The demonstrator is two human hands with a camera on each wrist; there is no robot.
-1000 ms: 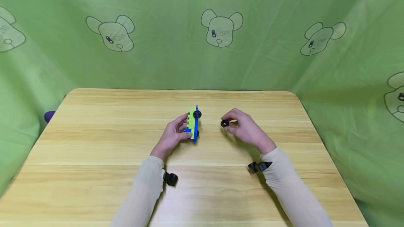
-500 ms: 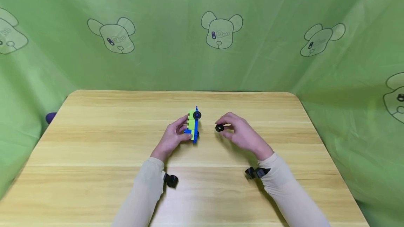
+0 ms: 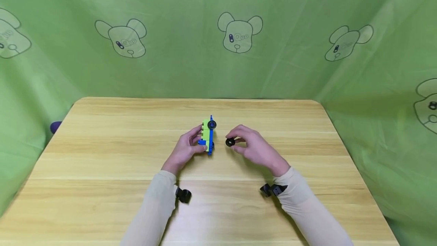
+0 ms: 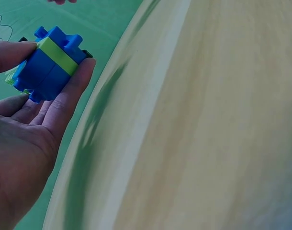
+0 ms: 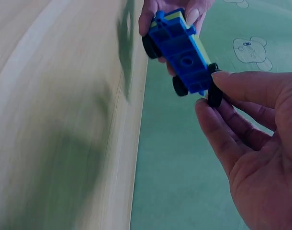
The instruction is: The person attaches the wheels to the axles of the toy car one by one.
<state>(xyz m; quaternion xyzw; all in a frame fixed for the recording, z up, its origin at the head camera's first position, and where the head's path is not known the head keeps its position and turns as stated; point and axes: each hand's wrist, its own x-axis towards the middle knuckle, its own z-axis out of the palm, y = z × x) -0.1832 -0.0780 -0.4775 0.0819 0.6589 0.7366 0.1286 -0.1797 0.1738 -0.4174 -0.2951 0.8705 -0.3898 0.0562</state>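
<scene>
A toy car (image 3: 206,136) of blue and lime-green building blocks is held by my left hand (image 3: 183,150), its thumb on the side toward the head camera. The left wrist view shows the car's blue and green end (image 4: 50,67) between thumb and fingers. In the right wrist view, the blue underside (image 5: 184,56) faces the camera, with black wheels (image 5: 180,86) on it. My right hand (image 3: 257,148) pinches a loose black wheel (image 3: 230,142) between thumb and fingertips. A small gap separates this wheel from the car in the head view.
Both hands are above a light wooden table (image 3: 102,155). Green curtains (image 3: 184,71) with mouse-head drawings hang behind it and at its sides. A black wrist camera (image 3: 184,195) sits on the left sleeve, another black camera (image 3: 271,190) on the right.
My right hand has moved left and slightly nearer the body with the wheel, narrowing the gap to the car. The left hand and car have stayed almost in place.
</scene>
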